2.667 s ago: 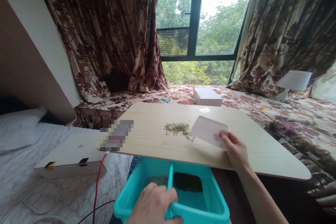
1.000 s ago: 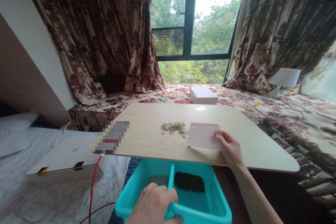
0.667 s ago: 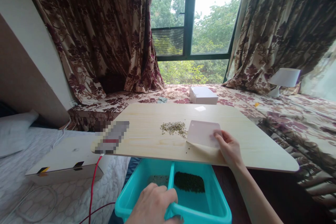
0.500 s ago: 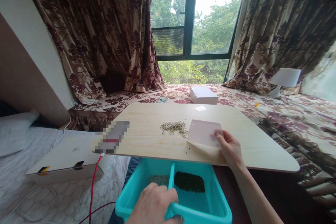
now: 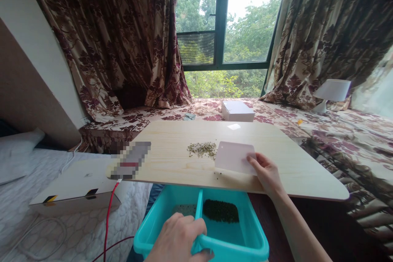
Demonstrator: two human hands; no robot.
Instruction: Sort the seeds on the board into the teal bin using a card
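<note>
My right hand (image 5: 266, 172) pinches the right edge of a thin translucent plastic scraper card (image 5: 233, 156) with a small hole in one corner. The card is tilted over the wooden tabletop (image 5: 166, 161), its left edge by a scattered patch of small greenish-brown beans (image 5: 202, 149). A couple of stray beans lie near the front edge. My left hand (image 5: 182, 235) is closed on the near rim and divider of a turquoise two-compartment bin (image 5: 253, 235) below the table edge. In its right compartment sits a dark green heap of beans (image 5: 221, 211); the left one has a thin pale scatter.
A blurred-out device (image 5: 132, 161) with a red cable (image 5: 111, 213) lies on the table's left end. A white carton (image 5: 76, 182) rests on the bed at left. Behind the table, a white box (image 5: 238, 110) and a lamp (image 5: 333, 91) stand on the patterned window seat.
The card has been drawn slightly left and toward me, and stray beans now lie near the table's front edge. My left hand stays on the bin. The view has shifted slightly.
</note>
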